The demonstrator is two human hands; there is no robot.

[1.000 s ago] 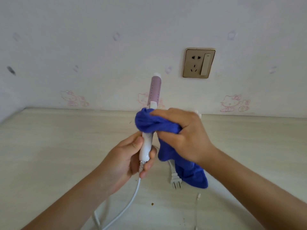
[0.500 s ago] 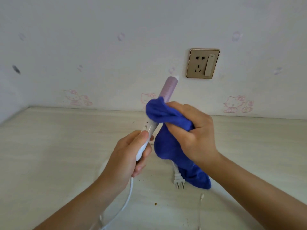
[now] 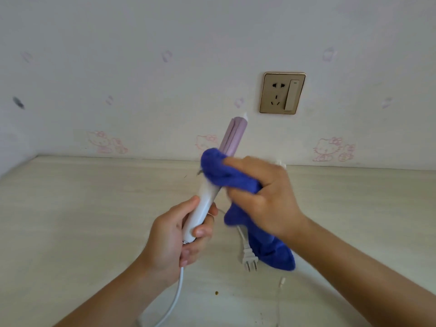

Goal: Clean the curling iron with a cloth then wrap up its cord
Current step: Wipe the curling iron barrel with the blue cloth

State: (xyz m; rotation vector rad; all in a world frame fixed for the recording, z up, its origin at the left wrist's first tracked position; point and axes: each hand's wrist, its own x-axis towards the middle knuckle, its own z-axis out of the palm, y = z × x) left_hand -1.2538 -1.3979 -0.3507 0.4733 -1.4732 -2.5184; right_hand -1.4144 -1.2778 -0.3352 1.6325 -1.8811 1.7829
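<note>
Above the desk (image 3: 70, 208), near the wall, the curling iron (image 3: 232, 135) is held in the air, its lilac barrel tilted up and to the right towards the wall socket (image 3: 282, 93). The step in hand looks like wiping the barrel. To do it well, the blue cloth (image 3: 219, 171) should travel all the way to the tip, pressed snugly round the barrel. The iron should be turned between strokes so the groove along it and the far side get wiped too. The white handle will likely need a pass as well.

The left grip (image 3: 174, 237) is closed round the lower end of the handle, thumb on one side and fingers curled round the other. The right grip (image 3: 264, 197) is closed on the cloth, bunching it round the iron where barrel meets handle, and the cloth's loose tail hangs to the desk. The cord (image 3: 175, 293) drops from the handle, unwrapped. A plug (image 3: 249, 258), probably its own, lies on the desk beside the cloth's tail.
</note>
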